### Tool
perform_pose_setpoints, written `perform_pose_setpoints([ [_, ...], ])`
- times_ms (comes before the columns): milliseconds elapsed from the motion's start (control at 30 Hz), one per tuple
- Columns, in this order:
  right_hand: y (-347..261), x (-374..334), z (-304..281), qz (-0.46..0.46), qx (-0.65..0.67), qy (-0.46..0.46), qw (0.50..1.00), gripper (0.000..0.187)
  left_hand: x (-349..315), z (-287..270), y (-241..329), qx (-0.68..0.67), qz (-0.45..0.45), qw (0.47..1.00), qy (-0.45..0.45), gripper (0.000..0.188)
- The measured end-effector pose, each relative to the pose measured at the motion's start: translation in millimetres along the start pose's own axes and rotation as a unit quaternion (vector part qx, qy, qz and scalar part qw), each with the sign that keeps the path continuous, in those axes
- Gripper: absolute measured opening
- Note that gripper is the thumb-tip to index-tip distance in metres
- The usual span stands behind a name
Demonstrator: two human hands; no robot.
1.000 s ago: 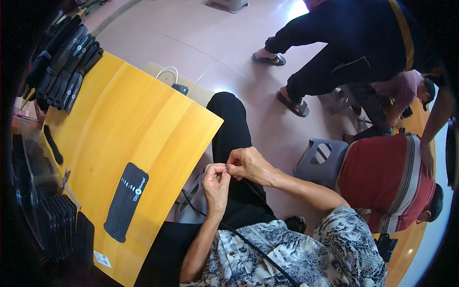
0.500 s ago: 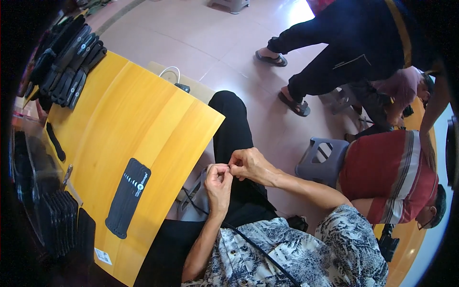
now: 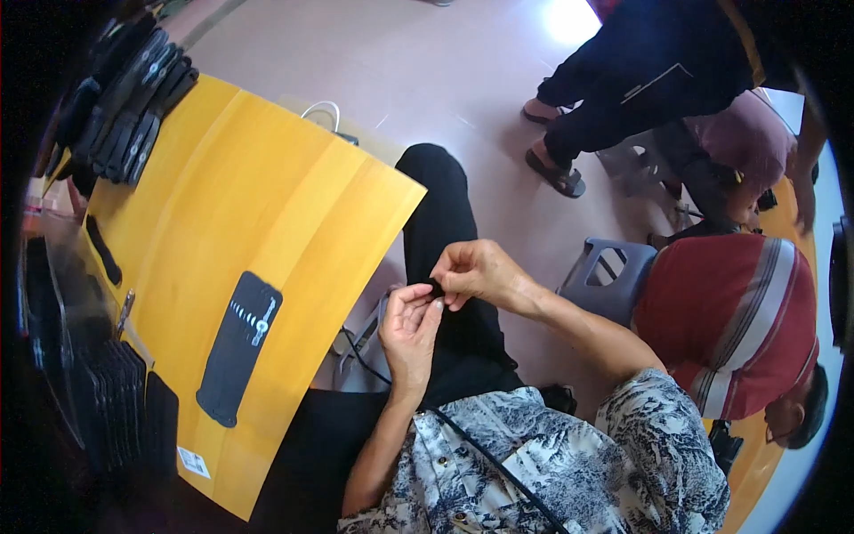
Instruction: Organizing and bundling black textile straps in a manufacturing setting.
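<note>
Above my lap, beyond the table's right edge, my left hand (image 3: 409,335) and my right hand (image 3: 482,274) meet with fingertips pinched. Between them is a small black piece (image 3: 435,287), mostly covered by the fingers; its kind cannot be made out. Both hands are closed on it. On the yellow table (image 3: 311,231) to the left lies a flat black strap-like piece (image 3: 238,356) with rounded ends, a row of pale marks and a white round print. Farther left rests a narrow black strip (image 3: 102,249).
Bundled black straps (image 3: 133,116) are piled at the table's far left corner; a row of black pieces (image 3: 107,409) stands near left. A grey stool (image 3: 609,276) and a person in a red striped shirt (image 3: 721,311) are at right. Another person in dark trousers (image 3: 640,98) stands beyond.
My fingers have shifted, and more of the small black piece shows between them. The standing person's feet have moved right. The view has tilted slightly.
</note>
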State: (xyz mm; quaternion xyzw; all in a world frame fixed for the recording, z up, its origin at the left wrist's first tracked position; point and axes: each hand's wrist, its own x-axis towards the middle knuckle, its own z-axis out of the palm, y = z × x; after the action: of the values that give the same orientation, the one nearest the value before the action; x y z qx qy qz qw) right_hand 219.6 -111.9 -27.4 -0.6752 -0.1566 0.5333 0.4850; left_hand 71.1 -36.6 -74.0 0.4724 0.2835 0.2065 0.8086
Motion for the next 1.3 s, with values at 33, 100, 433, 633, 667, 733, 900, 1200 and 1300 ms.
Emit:
perform_pose_setpoints([
  [33,-8,-4,2,-0.006,0.006,-0.005,1.0,0.015,-2,0,3,-0.01,0.014,1.0,0.001,0.021],
  [100,-17,-10,4,-0.008,0.016,-0.016,1.0,0.015,-7,5,17,-0.01,0.022,1.0,0.01,0.019],
  [433,-59,-33,7,-0.003,-0.021,-0.073,0.997,0.015,-23,4,53,-0.071,0.024,0.997,-0.022,0.012],
  [633,-89,-42,3,-0.007,-0.143,-0.157,0.977,0.017,-23,-3,71,-0.045,0.058,0.992,-0.099,0.01],
  [667,-94,-41,1,-0.016,-0.174,-0.196,0.965,0.019,-21,-5,74,-0.045,0.059,0.992,-0.1,0.01],
  [733,-92,-38,-1,-0.027,-0.205,-0.234,0.95,0.02,-19,-7,80,-0.047,0.058,0.987,-0.142,0.01],
  [900,-83,-41,10,-0.102,-0.122,-0.222,0.962,0.019,-19,-2,88,-0.072,0.091,0.987,-0.113,0.012],
  [1200,-71,-55,35,-0.232,-0.18,-0.066,0.954,0.011,-31,5,94,0.108,0.172,0.979,0.025,0.016],
  [1300,-67,-54,40,-0.31,-0.241,-0.021,0.919,0.011,-33,5,96,0.118,0.196,0.973,0.026,0.017],
])
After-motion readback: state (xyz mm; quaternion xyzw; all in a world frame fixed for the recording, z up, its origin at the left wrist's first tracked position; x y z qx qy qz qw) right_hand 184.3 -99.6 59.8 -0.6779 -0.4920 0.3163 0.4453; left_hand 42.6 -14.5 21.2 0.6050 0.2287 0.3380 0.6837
